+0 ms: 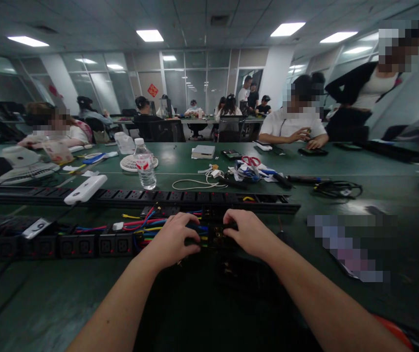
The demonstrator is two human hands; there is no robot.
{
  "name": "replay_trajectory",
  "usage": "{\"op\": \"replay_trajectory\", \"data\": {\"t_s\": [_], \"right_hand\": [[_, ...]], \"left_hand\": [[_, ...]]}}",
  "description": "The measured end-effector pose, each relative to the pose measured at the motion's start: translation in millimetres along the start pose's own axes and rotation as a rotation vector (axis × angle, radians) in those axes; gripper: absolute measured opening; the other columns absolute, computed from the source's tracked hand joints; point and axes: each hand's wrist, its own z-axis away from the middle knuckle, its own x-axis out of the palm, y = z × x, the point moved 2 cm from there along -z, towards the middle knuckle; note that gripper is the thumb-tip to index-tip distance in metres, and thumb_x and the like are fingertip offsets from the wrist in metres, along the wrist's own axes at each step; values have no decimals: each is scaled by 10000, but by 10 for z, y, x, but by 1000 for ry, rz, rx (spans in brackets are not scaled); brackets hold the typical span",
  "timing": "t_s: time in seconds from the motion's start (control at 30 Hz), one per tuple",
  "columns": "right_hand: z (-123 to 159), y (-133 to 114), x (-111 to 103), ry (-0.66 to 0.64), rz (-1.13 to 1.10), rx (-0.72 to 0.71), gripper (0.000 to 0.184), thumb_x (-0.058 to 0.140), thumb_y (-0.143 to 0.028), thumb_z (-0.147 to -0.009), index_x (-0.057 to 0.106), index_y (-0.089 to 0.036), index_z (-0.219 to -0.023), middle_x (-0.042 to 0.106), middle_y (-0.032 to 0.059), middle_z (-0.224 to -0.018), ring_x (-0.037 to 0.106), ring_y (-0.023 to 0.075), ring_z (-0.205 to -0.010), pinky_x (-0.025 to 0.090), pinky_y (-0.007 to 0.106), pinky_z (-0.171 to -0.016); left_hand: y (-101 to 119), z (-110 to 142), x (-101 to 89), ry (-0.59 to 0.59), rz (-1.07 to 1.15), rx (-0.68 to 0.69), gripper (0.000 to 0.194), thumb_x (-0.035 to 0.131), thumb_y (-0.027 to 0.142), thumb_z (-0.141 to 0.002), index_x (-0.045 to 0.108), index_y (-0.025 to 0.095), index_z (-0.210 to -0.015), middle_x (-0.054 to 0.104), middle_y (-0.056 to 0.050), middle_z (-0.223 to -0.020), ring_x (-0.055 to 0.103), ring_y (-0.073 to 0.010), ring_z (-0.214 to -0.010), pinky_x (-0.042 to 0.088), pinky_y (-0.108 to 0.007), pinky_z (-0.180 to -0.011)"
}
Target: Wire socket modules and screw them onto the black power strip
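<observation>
My left hand (178,239) is curled over the coloured wires (149,230) beside a small black socket module (216,235). Its thumb and fingers close around the dark end of the bundle, partly hidden by the hand. My right hand (248,231) pinches the right side of that module, where brass-coloured contacts show. Leftward, the wires run to a black power strip (80,245) with several sockets, lying on the green table (66,298). A white label (36,228) sits on the strip.
Behind my hands lies a long black socket rail (172,197). A water bottle (145,166), a white adapter (85,189), red-handled scissors (251,161) and a black cable (341,189) are beyond or beside it. Across the table a person (293,122) handles a small part.
</observation>
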Motion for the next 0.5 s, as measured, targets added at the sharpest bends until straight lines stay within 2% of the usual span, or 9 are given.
{"op": "replay_trajectory", "data": {"t_s": [0.13,0.33,0.5], "right_hand": [[-5,-8,-4,16,-10,2,127,632,-292,-888,621,-166,-891,642,9,-886,612,185,-854,495,385,-796],[-21,-36,-50,88,-72,-3,53,614,-218,-874,594,-171,-860,631,1,-845,598,175,-800,468,337,-738],[-22,-55,-96,131,-129,-11,50,596,-179,-852,572,-213,-825,651,11,-828,599,186,-786,423,311,-708]], "left_hand": [[-29,-13,74,-9,-21,-7,63,745,260,-757,735,288,-812,537,-7,-1263,463,-258,-1178,349,-450,-1017],[-7,-56,137,86,-82,-42,87,705,169,-762,630,211,-743,589,-22,-1202,492,-235,-1143,356,-403,-989],[-43,-144,143,157,-218,-241,253,701,219,-762,509,203,-926,617,-35,-966,558,-219,-945,388,-367,-892]]}}
